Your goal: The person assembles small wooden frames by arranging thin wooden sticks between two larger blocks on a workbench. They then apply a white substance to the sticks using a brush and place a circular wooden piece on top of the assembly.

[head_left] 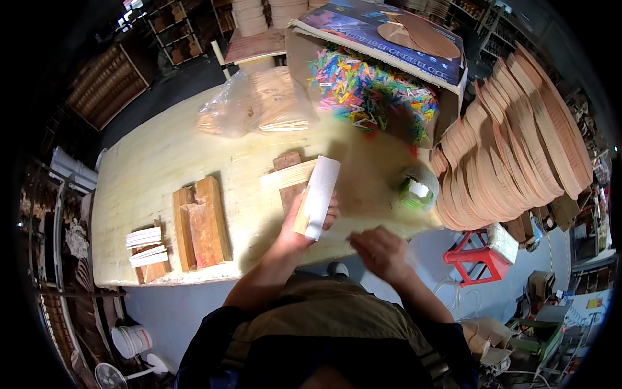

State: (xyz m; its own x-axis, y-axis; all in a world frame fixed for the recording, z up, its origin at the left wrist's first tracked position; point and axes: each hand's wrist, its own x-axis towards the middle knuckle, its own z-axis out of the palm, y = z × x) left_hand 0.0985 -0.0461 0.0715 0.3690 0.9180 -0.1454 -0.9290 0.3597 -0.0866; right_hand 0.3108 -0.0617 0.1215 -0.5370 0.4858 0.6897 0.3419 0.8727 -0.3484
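Observation:
My left hand (pixel 296 220) is wrapped around a long, flat wooden piece with a white face (pixel 322 191), held tilted above the table's front part. Pale bare wood shows along its lower left edge. My right hand (pixel 381 251) hovers to the right of it, near the table's front edge; its fingers are curled but smeared by motion, and whatever they may hold cannot be made out. Just behind the held piece, pale thin wood strips (pixel 289 176) lie across a brown wooden block (pixel 287 159). A roll of green and white tape (pixel 416 190) stands farther right.
At left lie a grooved wooden block (pixel 206 223) and white strips (pixel 145 237) on a small block. Plastic-wrapped wood pieces (pixel 278 97) and a carton (pixel 453 97) of colorful clothespins are at the back. Curved wooden rims (pixel 512 142) are stacked right, above a red stool (pixel 476 256).

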